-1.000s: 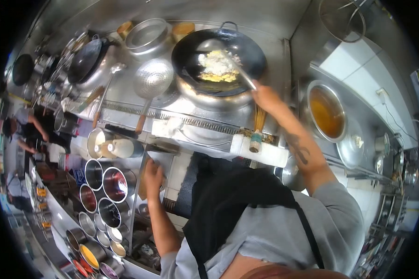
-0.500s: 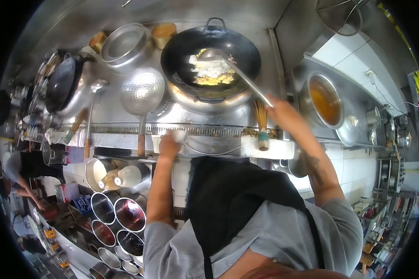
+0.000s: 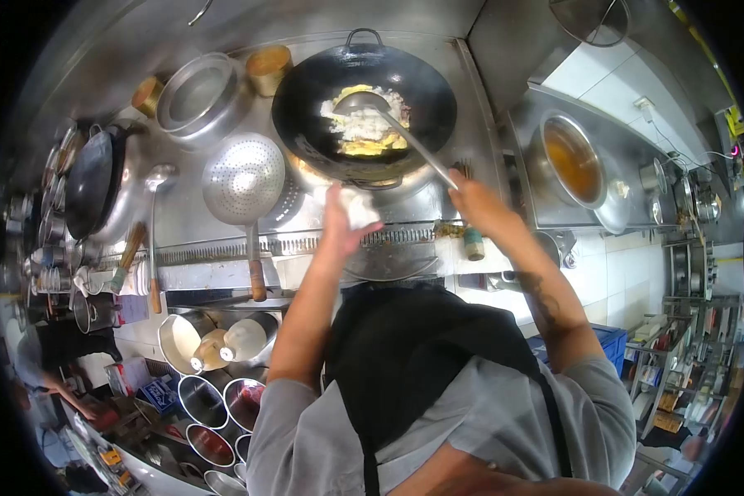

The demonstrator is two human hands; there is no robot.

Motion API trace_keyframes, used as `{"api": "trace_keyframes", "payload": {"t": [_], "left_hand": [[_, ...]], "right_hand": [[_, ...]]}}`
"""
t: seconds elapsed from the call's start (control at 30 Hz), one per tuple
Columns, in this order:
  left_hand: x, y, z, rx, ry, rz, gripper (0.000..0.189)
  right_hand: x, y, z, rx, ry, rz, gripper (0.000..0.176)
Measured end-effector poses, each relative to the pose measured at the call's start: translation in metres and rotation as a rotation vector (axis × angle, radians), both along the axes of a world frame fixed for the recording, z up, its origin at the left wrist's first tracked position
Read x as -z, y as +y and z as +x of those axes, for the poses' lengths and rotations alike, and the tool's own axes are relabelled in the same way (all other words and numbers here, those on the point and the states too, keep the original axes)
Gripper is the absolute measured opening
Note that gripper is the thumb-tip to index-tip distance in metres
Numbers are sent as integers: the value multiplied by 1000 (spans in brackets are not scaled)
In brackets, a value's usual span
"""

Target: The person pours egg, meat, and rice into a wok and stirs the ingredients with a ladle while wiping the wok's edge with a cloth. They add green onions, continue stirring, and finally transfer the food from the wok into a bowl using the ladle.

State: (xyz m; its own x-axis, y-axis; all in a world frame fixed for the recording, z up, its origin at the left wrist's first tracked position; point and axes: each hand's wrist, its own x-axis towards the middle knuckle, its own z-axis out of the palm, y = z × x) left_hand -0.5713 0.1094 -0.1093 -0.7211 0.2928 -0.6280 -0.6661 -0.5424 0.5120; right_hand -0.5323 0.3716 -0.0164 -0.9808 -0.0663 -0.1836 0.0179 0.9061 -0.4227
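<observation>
My right hand (image 3: pixel 474 201) is closed in a fist around the near end of a long steel ladle (image 3: pixel 408 141). Its bowl lies in the black wok (image 3: pixel 300 107), resting on a heap of white and yellow food (image 3: pixel 370 140) that looks like egg and rice, gathered in the middle of the pan. The wok sits on its burner ring at the far middle of the stainless range (image 3: pixel 198 219), with one loop handle on its far rim and another on the near rim. My left hand (image 3: pixel 337 227) is raised just near of that near rim, the fingers bunched around a white cloth (image 3: pixel 360 208); I cannot tell whether the cloth touches the wok. To the left of the wok a perforated skimmer (image 3: pixel 243 175) lies on the range with its wooden handle pointing toward me, and left of that lies a second ladle (image 3: pixel 155 198) beside another dark wok (image 3: pixel 87 183). At the far left of my wok stand a steel bowl (image 3: pixel 197 89) and two small tubs of yellowish stuff (image 3: pixel 269 66). To the right, well apart from the wok, a round pot of amber oil (image 3: pixel 572 157) is set into the counter. Near left and below the range are round steel seasoning pots (image 3: pixel 211 442), and a co-worker (image 3: pixel 54 364) in dark clothes bends at the left edge.
</observation>
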Motion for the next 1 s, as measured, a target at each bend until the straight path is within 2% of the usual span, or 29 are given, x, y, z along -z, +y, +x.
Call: {"api": "trace_keyframes", "payload": {"t": [0.17,0.23,0.33,0.43,0.47,0.57,0.6,0.7,0.83,0.9,0.97,1.0], "left_hand": [[-11,47,-25,-150,-96,93,51],[-12,46,-26,-159,-101,100,45],[-2,35,-32,-120,-11,81,23],[10,34,-37,-125,-67,100,14],[11,37,-41,-112,-80,92,13],[18,44,-44,-85,-101,82,10],[22,43,-44,-85,-93,83,9],[30,42,-50,-105,-91,97,7],[36,44,-56,-117,-130,36,7],[36,44,-37,-107,-68,113,9],[-47,52,12,-141,-67,105,10],[-60,52,26,-133,-105,162,13]], "right_hand": [[-11,-15,5,5,111,80,42],[0,-17,-1,-5,38,119,41],[-10,-4,-9,-29,24,75,44],[-16,-2,-4,-34,92,90,46],[-16,-2,-1,-23,126,113,46],[13,0,-14,-29,1,171,44],[15,6,-16,-11,-38,108,44],[-33,25,7,-104,14,-48,43],[-27,48,25,-150,11,25,42],[-11,52,15,-168,-43,50,42],[-26,74,12,-261,21,17,43],[-33,81,19,-294,38,-5,44]]}}
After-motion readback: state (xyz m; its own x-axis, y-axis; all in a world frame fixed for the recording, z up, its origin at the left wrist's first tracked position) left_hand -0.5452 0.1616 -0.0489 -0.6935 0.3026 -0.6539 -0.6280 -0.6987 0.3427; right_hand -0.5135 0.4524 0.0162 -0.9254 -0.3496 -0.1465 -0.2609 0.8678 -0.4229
